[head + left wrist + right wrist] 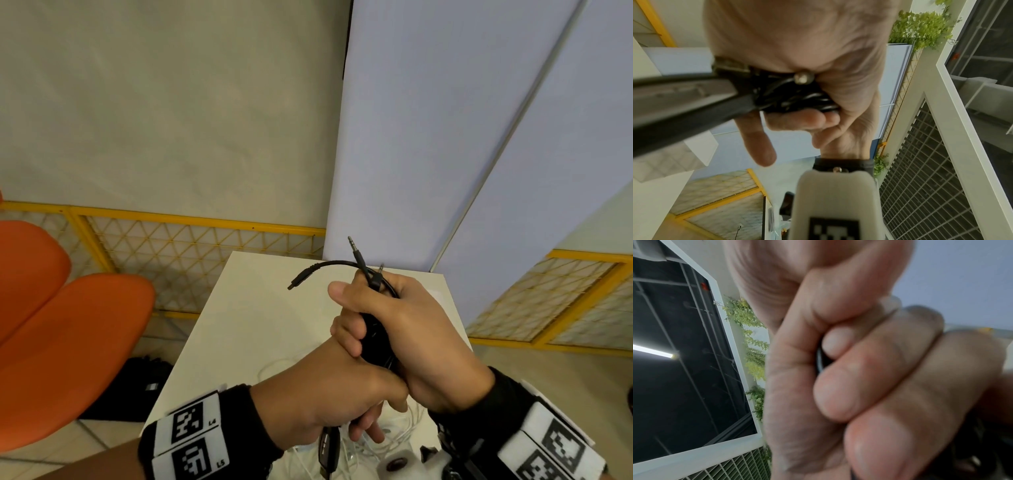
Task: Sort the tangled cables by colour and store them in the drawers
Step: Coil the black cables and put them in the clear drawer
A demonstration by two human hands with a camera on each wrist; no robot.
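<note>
Both our right hand [404, 329] and left hand [329, 401] clench the black cables [375, 337] (plugs protruding); loosening could spill coils onto the white cables [394, 435].

- Wall [171, 102]: pale, plain; fills the upper left of the head view
- Partition panels [428, 137]: pale blue — upright, right of the wall
- Yellow-framed mesh fencing [191, 246]: along the wall's foot; a further run at far right
- Orange chairs [51, 342]: two curved seats, left side
- White table [246, 308]: centre, below the fencing
- Black bag [137, 387]: on the tiled floor, beside the table
- Ceiling tube light [653, 352]: lit — against dark ceiling
- Hanging green foliage [920, 27]: on a white beam
</note>
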